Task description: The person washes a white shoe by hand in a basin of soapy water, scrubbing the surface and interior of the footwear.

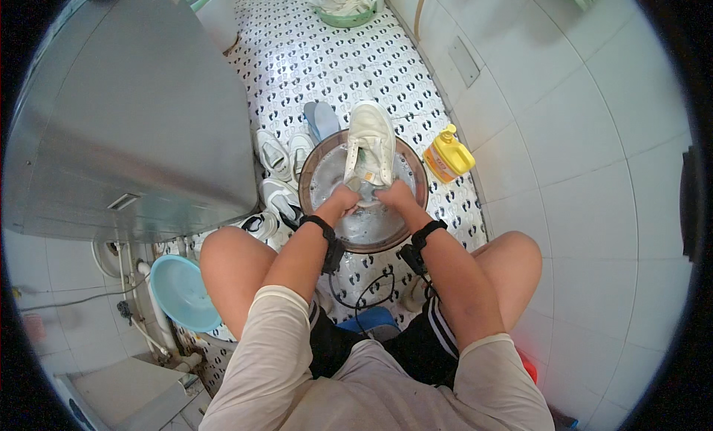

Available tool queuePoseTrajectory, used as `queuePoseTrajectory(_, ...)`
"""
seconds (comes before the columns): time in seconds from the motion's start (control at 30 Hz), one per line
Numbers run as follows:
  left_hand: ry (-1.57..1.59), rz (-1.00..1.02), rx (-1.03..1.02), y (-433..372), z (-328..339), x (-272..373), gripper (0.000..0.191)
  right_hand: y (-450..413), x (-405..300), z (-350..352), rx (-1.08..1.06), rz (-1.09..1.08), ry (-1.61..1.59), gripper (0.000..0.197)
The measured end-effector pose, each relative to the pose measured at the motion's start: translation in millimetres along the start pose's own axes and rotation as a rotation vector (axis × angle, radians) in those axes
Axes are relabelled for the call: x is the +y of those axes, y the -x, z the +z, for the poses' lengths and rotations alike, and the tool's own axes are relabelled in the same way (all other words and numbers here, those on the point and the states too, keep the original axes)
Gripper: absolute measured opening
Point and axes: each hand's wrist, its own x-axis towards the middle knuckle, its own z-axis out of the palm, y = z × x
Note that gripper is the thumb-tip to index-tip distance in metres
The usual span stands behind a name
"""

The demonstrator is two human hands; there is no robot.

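Note:
A cream-white lace-up shoe (pixel 372 121) without laces lies with its toe away from me, over the far rim of a round brown-rimmed basin (pixel 308 208). Greyish water with suds (pixel 365 230) fills the basin. My left hand (pixel 344 198) grips the left side of the shoe's heel end, low over the water. Opposite it, my right hand (pixel 396 196) has hold of the right side. The fingertips of both hands are partly hidden. An orange-marked label shows on the shoe's tongue.
Several white shoes (pixel 278 194) stand left of the basin, beside a large grey metal appliance (pixel 139 124). Grey-blue slippers (pixel 322 120) lie beyond it. A yellow jug (pixel 449 155) stands right, near the tiled wall (pixel 574 208). A light-blue basin (pixel 184 294) is by my left knee. Black cables (pixel 362 305) hang below my wrists.

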Motion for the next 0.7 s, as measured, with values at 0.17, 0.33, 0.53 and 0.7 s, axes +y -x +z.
queuePoseTrajectory(0.17,0.167,0.188,0.182,-1.3,10.2,-0.2,0.036,-9.2,9.9,2.2,-0.076,0.128,0.101,0.049)
queuePoseTrajectory(0.33,0.115,0.331,0.288,-23.7,1.8,-19.1,0.035,-4.4,1.2,6.5,-0.068,-0.032,0.045,0.04)
queuePoseTrajectory(0.53,-0.159,0.526,0.482,-42.3,-19.3,-33.4,0.041,1.2,-16.4,18.7,-0.379,0.205,-0.641,0.048)
queuePoseTrajectory(0.7,-0.255,0.459,0.569,-20.9,4.4,-3.5,0.05,-35.6,30.9,47.1,-0.068,0.048,-0.795,0.05)
